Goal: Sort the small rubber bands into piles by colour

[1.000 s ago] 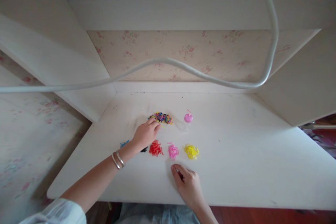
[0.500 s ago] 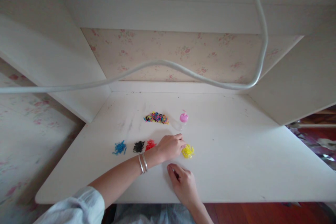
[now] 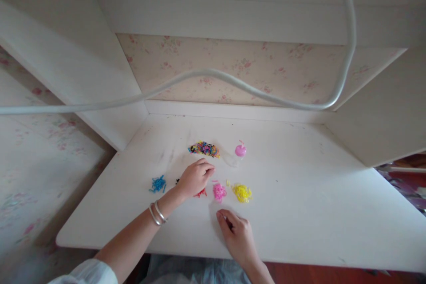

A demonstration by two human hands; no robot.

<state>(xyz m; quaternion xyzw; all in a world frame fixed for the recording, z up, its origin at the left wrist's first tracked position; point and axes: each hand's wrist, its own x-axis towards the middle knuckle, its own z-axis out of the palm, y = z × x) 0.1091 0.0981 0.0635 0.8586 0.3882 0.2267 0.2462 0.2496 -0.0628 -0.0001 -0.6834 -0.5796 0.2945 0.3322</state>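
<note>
My left hand (image 3: 195, 178), two silver bangles on its wrist, hovers over the red rubber bands (image 3: 201, 193) and partly hides them and the black rubber bands (image 3: 177, 181). Its fingers are pinched together; whatever they hold is too small to see. Nearer the front edge, my right hand (image 3: 237, 233) rests on the table, curled with thumb against forefinger, its contents hidden. Between the hands lies a pile of pink rubber bands (image 3: 219, 192), with yellow rubber bands (image 3: 242, 193) to its right and blue rubber bands (image 3: 158, 184) far left. A mixed-colour heap of rubber bands (image 3: 204, 149) lies behind.
A small pink-topped clear container (image 3: 240, 150) stands right of the mixed heap. The white table (image 3: 316, 204) has side panels and a flower-patterned back (image 3: 213, 69). A thick white cable (image 3: 266, 96) crosses the view above the table.
My left hand has moved left from beside the yellow pile to over the red one, uncovering the pink pile. My right hand stays in place. The view has shifted slightly.
</note>
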